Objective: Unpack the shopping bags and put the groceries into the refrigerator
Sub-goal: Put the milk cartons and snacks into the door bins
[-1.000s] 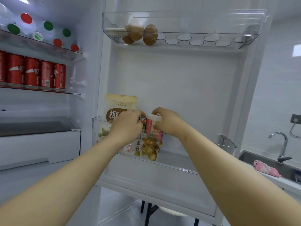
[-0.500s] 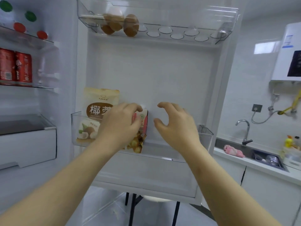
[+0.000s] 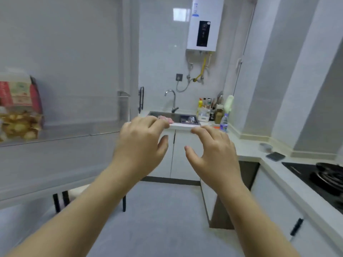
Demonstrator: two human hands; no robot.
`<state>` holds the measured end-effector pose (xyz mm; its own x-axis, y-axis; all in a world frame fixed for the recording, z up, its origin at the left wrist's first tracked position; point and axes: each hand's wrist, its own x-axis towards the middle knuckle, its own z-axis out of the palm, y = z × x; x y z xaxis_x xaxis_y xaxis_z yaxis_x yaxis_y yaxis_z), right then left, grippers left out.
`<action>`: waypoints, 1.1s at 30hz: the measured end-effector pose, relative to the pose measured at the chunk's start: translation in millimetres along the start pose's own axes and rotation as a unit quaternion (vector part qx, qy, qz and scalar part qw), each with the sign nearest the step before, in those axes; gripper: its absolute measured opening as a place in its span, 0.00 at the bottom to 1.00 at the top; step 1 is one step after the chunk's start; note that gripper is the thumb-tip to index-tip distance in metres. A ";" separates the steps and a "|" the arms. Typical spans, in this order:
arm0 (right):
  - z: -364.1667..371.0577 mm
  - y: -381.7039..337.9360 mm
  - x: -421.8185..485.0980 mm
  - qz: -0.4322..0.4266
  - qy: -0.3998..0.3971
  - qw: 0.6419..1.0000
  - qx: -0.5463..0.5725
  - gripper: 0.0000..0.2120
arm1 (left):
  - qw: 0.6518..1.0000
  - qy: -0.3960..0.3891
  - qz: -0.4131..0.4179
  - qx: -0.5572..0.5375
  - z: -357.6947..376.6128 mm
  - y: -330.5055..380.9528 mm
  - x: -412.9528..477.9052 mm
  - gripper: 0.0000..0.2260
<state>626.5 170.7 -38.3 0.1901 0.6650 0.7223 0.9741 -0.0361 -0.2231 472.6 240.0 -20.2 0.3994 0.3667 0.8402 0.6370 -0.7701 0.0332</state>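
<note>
While both hands hung empty in the air in front of the person, the only grocery in sight, a snack bag (image 3: 20,112), stood upright in the door bin (image 3: 78,129) at the far left edge of the view, well apart from either hand. The left hand (image 3: 141,143) was the nearer of the two to it, its fingers loosely curled downward and its thumb apart, holding nothing. The right hand (image 3: 213,153), just beside it, was likewise relaxed and half open, gripping nothing. Neither touched the fridge door (image 3: 65,52) or the bin.

The bag's long axis ran vertical, red top above a clear window of pale pieces. It looked settled there, so that item seemed done.

No shopping bag showed anywhere: not on the floor between the arms, not on the surface (image 3: 248,145) at the right beside the stove (image 3: 315,175), and not by the sink (image 3: 167,115) at the far centre. The coming move probably turned on reaching the bags, but which way they lay from the hands could not be told. Both hands were level and close together, so either was free to take the next item. The right was nearer the surface and the left nearer the fridge.
</note>
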 end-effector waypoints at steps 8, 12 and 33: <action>-63.1 103.1 -81.7 0.161 -0.051 0.980 -0.107 0.20 | 0.985 -0.087 0.073 -0.133 81.7 123.9 -4.5 0.09; -103.0 161.2 -119.6 0.223 -0.056 0.962 -0.144 0.20 | 0.971 -0.115 0.103 -0.184 117.1 202.9 -4.2 0.09; -285.5 365.5 -322.5 0.513 -0.039 0.812 -0.277 0.19 | 0.835 -0.187 0.299 -0.423 220.9 585.8 -49.5 0.11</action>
<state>956.2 -269.9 -165.9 0.9483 0.1181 0.2947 0.2186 -0.9161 -0.3362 971.6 -114.0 -161.8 0.7574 -0.2004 0.6215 -0.3804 -0.9090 0.1705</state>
